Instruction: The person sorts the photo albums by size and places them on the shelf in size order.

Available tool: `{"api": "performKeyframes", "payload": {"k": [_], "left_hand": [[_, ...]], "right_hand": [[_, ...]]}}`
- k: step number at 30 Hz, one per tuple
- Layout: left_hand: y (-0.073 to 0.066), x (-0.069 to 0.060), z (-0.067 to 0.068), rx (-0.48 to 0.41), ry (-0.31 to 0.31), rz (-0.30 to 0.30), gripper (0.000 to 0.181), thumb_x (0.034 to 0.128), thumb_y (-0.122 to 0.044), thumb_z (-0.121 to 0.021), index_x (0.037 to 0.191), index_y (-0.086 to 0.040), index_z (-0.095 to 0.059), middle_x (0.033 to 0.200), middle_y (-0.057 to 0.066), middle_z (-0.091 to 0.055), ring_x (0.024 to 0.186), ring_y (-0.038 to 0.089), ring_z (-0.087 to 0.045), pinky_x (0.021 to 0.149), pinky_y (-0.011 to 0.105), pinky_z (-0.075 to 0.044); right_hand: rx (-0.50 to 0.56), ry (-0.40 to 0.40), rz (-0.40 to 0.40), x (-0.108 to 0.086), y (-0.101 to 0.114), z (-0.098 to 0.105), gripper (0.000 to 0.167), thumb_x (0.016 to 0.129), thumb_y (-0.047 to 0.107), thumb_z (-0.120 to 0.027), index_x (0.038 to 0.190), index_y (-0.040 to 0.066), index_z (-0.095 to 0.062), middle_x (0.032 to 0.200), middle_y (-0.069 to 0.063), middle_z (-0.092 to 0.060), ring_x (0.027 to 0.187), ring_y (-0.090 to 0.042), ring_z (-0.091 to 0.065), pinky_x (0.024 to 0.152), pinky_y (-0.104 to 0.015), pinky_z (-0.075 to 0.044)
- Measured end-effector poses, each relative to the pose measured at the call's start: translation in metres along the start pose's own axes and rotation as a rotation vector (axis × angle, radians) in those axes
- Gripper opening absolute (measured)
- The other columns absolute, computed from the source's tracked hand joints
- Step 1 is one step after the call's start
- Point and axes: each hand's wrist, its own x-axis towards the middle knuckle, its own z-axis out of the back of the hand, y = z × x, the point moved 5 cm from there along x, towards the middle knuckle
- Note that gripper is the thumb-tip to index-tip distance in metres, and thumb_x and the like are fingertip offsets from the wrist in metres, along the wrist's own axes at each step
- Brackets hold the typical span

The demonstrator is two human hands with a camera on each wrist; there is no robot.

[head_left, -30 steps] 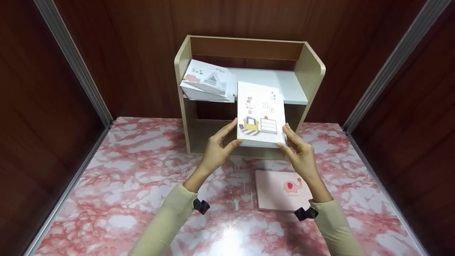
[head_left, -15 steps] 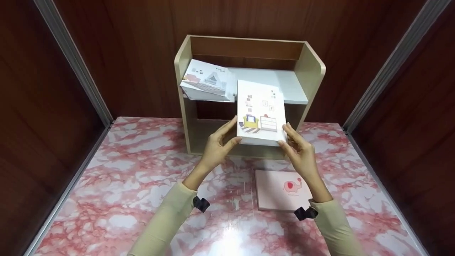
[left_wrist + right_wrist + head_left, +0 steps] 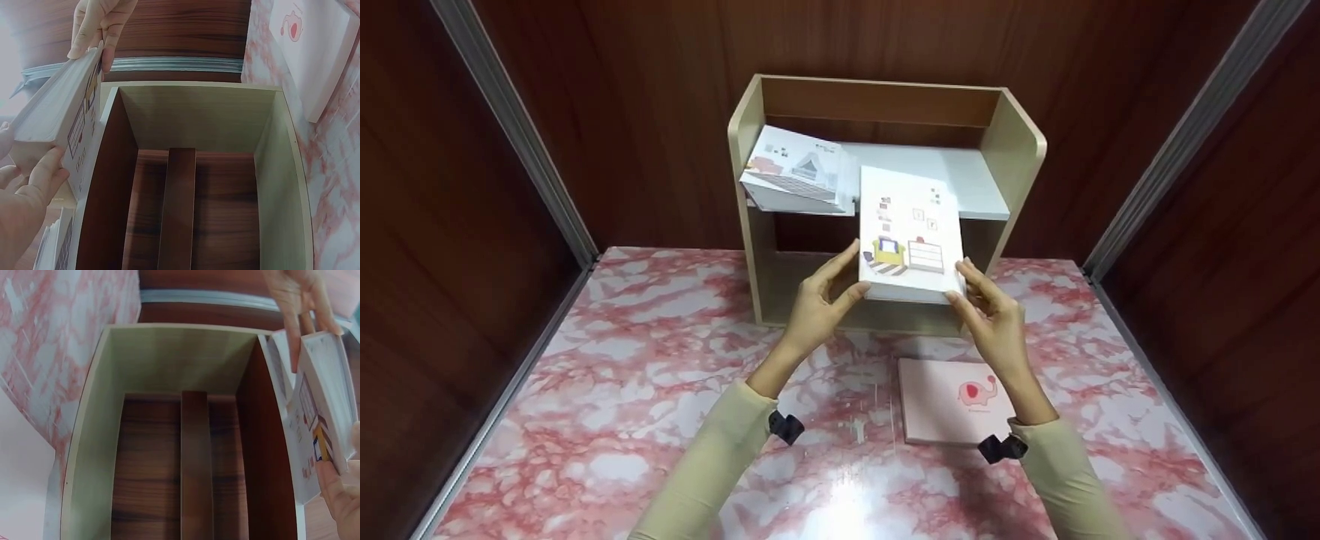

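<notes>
My left hand (image 3: 819, 307) and right hand (image 3: 997, 322) grip a thick white book (image 3: 910, 232) by its two near corners, thumbs on the near edge. A yellow armchair and a chest of drawers are printed on its cover. It is held at the front of a small two-tier bookshelf (image 3: 1020, 150), its far end over the upper board (image 3: 960, 180). In the left wrist view the page block (image 3: 50, 101) shows between both hands. To the left, another white book (image 3: 802, 165) with a house picture lies tilted on the upper board, sticking out over its front edge.
On the red-and-white marbled table (image 3: 615, 420), a pink book (image 3: 945, 405) with an elephant lies in front of the shelf, partly behind my right wrist. Brown wood panels (image 3: 585, 112) with metal rails stand around. The shelf's lower compartment (image 3: 197, 197) shows in both wrist views.
Both hands have shifted the armchair book slightly up and away from me, and its near page edge shows more. The house-picture book and pink book have stayed put.
</notes>
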Motion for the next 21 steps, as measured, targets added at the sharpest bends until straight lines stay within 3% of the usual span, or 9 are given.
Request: {"api": "performKeyframes", "payload": {"k": [7, 13, 21], "left_hand": [[-0.0012, 0.0016, 0.0004, 0.008, -0.026, -0.001, 0.054, 0.0886, -0.003, -0.059, 0.137, 0.008, -0.037, 0.142, 0.02, -0.038, 0.134, 0.027, -0.034, 0.109, 0.037, -0.03], [-0.0009, 0.0048, 0.001, -0.046, -0.048, 0.002, 0.054, 0.088, -0.002, -0.06, 0.136, 0.008, -0.038, 0.141, 0.021, -0.041, 0.128, 0.028, -0.043, 0.102, 0.044, -0.039], [-0.0012, 0.0078, 0.0026, -0.028, -0.078, 0.018, 0.053, 0.0873, -0.004, -0.062, 0.135, 0.007, -0.042, 0.139, 0.02, -0.043, 0.127, 0.028, -0.044, 0.101, 0.03, -0.041]], "right_hand": [[-0.005, -0.019, 0.009, 0.0021, 0.001, 0.0011, 0.038, 0.081, -0.003, -0.067, 0.118, -0.009, -0.059, 0.125, -0.027, -0.053, 0.091, -0.014, -0.063, 0.077, -0.014, -0.051], [-0.013, -0.042, 0.022, 0.0053, 0.0011, 0.0008, 0.036, 0.08, -0.002, -0.068, 0.115, -0.009, -0.061, 0.121, -0.026, -0.056, 0.087, -0.01, -0.063, 0.075, -0.014, -0.051], [-0.033, -0.064, 0.011, 0.0082, 0.001, 0.0005, 0.035, 0.08, 0.0, -0.069, 0.113, -0.008, -0.062, 0.117, -0.024, -0.059, 0.095, -0.025, -0.064, 0.078, -0.02, -0.052]]}}
